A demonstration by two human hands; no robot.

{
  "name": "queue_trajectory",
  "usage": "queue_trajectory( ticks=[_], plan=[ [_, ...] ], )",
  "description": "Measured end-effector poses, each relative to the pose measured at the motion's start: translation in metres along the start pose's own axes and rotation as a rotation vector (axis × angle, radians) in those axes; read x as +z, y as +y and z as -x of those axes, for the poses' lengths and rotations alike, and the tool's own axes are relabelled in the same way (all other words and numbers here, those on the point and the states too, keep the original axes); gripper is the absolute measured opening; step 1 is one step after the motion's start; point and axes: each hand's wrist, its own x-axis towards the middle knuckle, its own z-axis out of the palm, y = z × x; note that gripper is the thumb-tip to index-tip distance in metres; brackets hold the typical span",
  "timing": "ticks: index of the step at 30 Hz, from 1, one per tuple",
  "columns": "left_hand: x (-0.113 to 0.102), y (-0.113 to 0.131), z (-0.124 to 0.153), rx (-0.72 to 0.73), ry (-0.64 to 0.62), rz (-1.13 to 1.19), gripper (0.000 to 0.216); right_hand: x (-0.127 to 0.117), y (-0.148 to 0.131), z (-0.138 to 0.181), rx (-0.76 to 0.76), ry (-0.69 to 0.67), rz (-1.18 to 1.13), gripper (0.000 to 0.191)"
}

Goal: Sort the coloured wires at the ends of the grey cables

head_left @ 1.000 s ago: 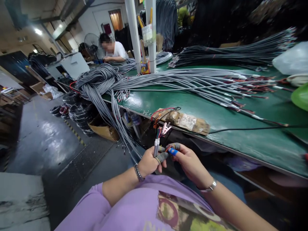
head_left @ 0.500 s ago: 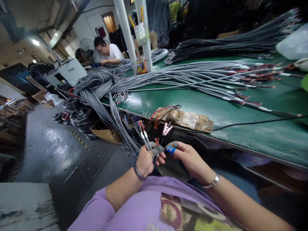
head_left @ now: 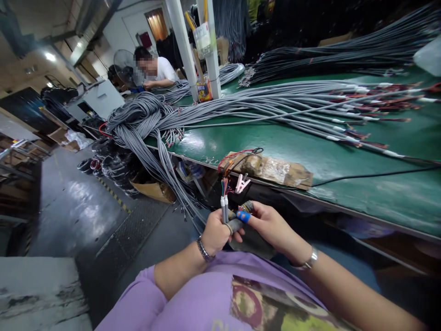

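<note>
Cable ends [head_left: 224,208], grey-sheathed with white sleeves and coloured wire tips, stand upright in the clenched left hand [head_left: 214,233], just below the edge of the green counter [head_left: 310,156]. The right hand [head_left: 274,226], its fingertip wrapped in blue, pinches their base from the right, touching the left.

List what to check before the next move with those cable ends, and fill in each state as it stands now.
1. Grip: the left hand is closed round two grey cable ends, held upright: ok.
2. The coloured wires stand free above the ends: ok.
3. The right hand meets the ends and wears a blue fingertip cover: ok.
4. Whether the right hand pinches a wire: cannot tell, fingers hide it.
5. Pink clip clear of the wires: cannot tell, it hangs close beside them.
6. Slack in the grey cables hanging off the table: cannot tell.
</note>
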Motion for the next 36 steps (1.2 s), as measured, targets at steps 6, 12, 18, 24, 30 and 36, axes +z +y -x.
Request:
queue_trajectory(
  ticks=[6,12,18,24,30,36],
  plan=[
    [-0.012,0.003,-0.003,-0.055,-0.239,-0.019,0.046,-0.004,0.002,0.004,0.040,-0.009,-0.032,0.039],
    [-0.005,0.001,-0.004,-0.077,-0.132,0.041,0.046,-0.001,-0.006,0.007,0.031,0.050,0.079,0.041],
    [-0.001,-0.001,-0.005,0.003,0.118,0.261,0.039,0.000,-0.005,0.008,-0.026,0.077,0.095,0.037],
    [-0.004,0.001,-0.003,0.012,0.112,0.259,0.036,-0.004,-0.002,0.010,-0.011,0.041,0.082,0.030],
    [-0.003,0.002,0.001,-0.009,0.037,0.137,0.036,-0.007,-0.006,0.006,0.052,0.056,0.000,0.038],
    [-0.001,-0.004,0.002,-0.009,-0.016,0.053,0.033,0.001,-0.008,0.003,0.009,-0.009,-0.004,0.032]
  ],
)
